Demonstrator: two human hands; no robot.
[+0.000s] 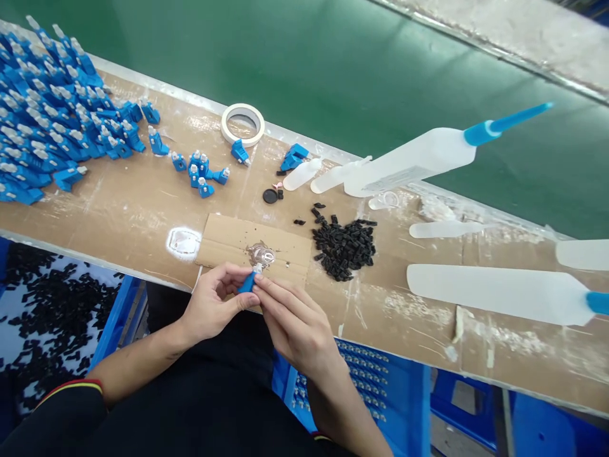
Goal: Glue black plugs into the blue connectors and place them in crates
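Between my two hands is a small blue plastic part with a whitish tip, held over the near edge of a cardboard piece. My left hand pinches its body between thumb and fingers. The fingers of my right hand press together at its tip end. Just beyond the tip, a shiny clear blob lies on the cardboard amid dark smears. To the right of the cardboard is a heap of small black pieces. Whether my right fingers hold a black piece is hidden.
Many blue parts with white tips crowd the table's left end. A tape roll, a black round cap and white squeeze bottles stand or lie farther back and right. Below the edge are a bin of black pieces and a blue tray.
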